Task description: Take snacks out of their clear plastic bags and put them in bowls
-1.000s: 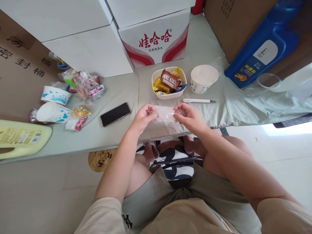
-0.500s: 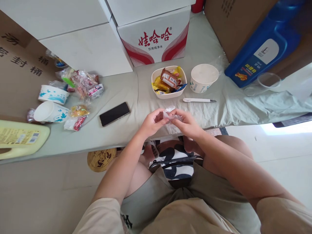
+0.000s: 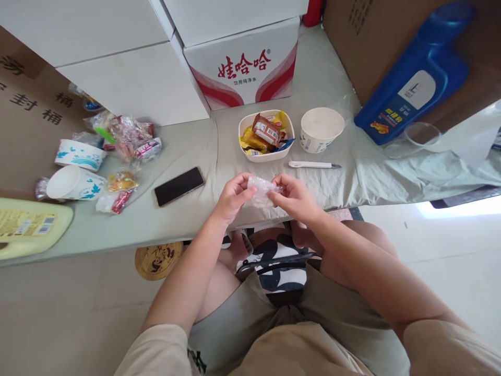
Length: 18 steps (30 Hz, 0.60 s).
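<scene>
My left hand and my right hand both pinch a crumpled clear plastic wrapper between them, just above the front edge of the cloth-covered surface. Fingers of both hands are closed on the wrapper. Behind my hands stands a white bowl of wrapped snacks, with a white paper cup to its right. A white utility knife lies in front of the cup. A black phone lies left of my left hand.
Paper cups and loose snack packets sit at the left beside a yellow jug. A red-and-white carton and white boxes stand at the back. A blue jug and clear container lie right.
The flat clear wrapper stretched between my hands has been gathered into a crumpled bundle, and my hands have come closer together. The view has shifted slightly.
</scene>
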Each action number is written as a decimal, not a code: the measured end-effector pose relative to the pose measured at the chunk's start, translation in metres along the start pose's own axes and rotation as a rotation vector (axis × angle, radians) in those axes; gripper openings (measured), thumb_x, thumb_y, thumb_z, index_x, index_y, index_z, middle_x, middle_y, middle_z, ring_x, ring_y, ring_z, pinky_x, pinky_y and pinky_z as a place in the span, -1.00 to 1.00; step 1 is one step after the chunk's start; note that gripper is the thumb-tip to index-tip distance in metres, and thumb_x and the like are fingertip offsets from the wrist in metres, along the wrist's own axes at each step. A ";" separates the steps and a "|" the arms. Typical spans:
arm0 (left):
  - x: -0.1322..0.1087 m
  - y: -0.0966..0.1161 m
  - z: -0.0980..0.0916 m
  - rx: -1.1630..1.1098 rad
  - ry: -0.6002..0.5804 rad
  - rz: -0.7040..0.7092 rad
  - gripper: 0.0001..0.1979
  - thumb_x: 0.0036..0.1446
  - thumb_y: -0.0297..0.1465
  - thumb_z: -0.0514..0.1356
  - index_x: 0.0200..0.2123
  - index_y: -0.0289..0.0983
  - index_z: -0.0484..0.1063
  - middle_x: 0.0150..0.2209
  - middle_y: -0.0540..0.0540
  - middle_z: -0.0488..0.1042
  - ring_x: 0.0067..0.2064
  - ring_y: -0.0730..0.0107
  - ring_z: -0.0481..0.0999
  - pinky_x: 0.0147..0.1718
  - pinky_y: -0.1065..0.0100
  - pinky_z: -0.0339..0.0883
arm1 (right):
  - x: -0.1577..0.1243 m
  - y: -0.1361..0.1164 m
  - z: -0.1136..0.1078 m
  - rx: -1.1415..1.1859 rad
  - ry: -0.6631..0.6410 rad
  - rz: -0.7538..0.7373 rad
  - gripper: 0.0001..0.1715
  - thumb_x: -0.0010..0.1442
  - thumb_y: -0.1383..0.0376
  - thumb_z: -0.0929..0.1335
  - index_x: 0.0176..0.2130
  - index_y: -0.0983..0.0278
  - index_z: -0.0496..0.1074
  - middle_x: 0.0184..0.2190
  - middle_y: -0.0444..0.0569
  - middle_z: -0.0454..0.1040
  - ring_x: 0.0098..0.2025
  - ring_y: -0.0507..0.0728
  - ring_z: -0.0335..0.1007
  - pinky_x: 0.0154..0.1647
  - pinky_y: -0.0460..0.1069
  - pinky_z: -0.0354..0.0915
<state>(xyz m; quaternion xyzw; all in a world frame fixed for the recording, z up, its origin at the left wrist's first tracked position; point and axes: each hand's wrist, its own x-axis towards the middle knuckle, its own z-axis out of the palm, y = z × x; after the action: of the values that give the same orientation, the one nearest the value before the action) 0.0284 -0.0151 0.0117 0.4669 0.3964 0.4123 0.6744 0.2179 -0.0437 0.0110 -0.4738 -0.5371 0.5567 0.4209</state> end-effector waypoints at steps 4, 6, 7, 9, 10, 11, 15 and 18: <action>0.002 0.000 0.000 0.090 -0.043 -0.030 -0.49 -0.20 -0.07 0.52 -0.35 -0.28 0.45 -0.45 0.02 0.47 -0.43 0.49 0.42 -0.41 0.45 0.30 | -0.001 -0.003 0.004 -0.073 0.071 -0.029 -0.79 0.04 0.15 0.32 -0.36 0.21 0.25 -0.54 -0.26 0.23 -0.51 -0.03 0.12 -0.47 -0.08 0.09; 0.006 0.000 0.002 0.142 -0.038 -0.025 -0.50 -0.21 -0.10 0.53 -0.34 -0.28 0.45 -0.44 0.03 0.47 -0.44 0.50 0.41 -0.41 0.45 0.30 | 0.000 -0.001 0.005 -0.071 0.040 -0.032 -0.78 0.03 0.14 0.31 -0.37 0.21 0.25 -0.54 -0.26 0.22 -0.50 -0.02 0.11 -0.46 -0.08 0.08; 0.008 0.000 0.003 0.171 -0.026 -0.020 -0.51 -0.20 -0.11 0.52 -0.34 -0.28 0.45 -0.45 0.04 0.46 -0.44 0.50 0.41 -0.41 0.45 0.30 | 0.001 0.001 0.005 -0.059 0.031 -0.030 -0.78 0.03 0.13 0.31 -0.36 0.21 0.25 -0.53 -0.26 0.22 -0.49 -0.02 0.12 -0.46 -0.07 0.08; 0.012 0.003 0.003 0.235 0.039 0.000 -0.54 -0.19 -0.12 0.51 -0.38 -0.27 0.43 -0.48 0.06 0.43 -0.47 0.53 0.38 -0.44 0.47 0.29 | 0.005 0.006 0.003 0.005 0.033 -0.024 -0.75 0.04 0.10 0.32 -0.34 0.21 0.25 -0.51 -0.25 0.24 -0.48 -0.02 0.15 -0.44 -0.07 0.10; 0.014 0.005 0.001 0.266 0.102 0.025 -0.54 -0.20 -0.12 0.51 -0.40 -0.27 0.42 -0.50 0.07 0.41 -0.49 0.54 0.36 -0.46 0.48 0.27 | 0.009 0.009 0.001 0.050 0.041 -0.019 -0.73 0.06 0.08 0.32 -0.34 0.20 0.24 -0.50 -0.25 0.25 -0.49 -0.01 0.16 -0.44 -0.07 0.12; 0.014 0.008 -0.001 0.291 0.184 0.068 -0.53 -0.23 -0.12 0.51 -0.41 -0.26 0.40 -0.52 0.09 0.38 -0.51 0.56 0.34 -0.48 0.48 0.26 | 0.012 0.011 0.000 0.089 0.052 -0.013 -0.72 0.07 0.06 0.31 -0.33 0.20 0.24 -0.49 -0.24 0.26 -0.49 -0.01 0.17 -0.43 -0.06 0.14; 0.013 0.023 -0.019 0.298 0.534 0.358 -0.44 -0.34 -0.10 0.53 -0.43 -0.23 0.29 -0.56 0.14 0.30 -0.54 0.58 0.31 -0.49 0.50 0.28 | 0.029 0.014 -0.005 -0.024 0.129 -0.035 -0.80 0.16 0.13 0.26 -0.37 0.21 0.27 -0.48 -0.18 0.38 -0.43 0.03 0.27 -0.34 -0.04 0.18; 0.013 0.027 -0.027 0.374 0.605 0.406 -0.40 -0.40 -0.14 0.53 -0.43 -0.22 0.23 -0.53 0.14 0.31 -0.50 0.56 0.36 -0.42 0.45 0.36 | 0.038 0.008 -0.006 -0.269 0.025 -0.104 -0.85 0.21 0.23 0.27 -0.30 0.24 0.38 -0.39 -0.12 0.52 -0.33 0.07 0.39 -0.29 -0.04 0.17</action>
<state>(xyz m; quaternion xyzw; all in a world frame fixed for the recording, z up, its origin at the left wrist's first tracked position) 0.0027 0.0113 0.0285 0.5079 0.5446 0.5768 0.3358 0.2169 -0.0054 0.0005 -0.5042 -0.6254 0.4512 0.3888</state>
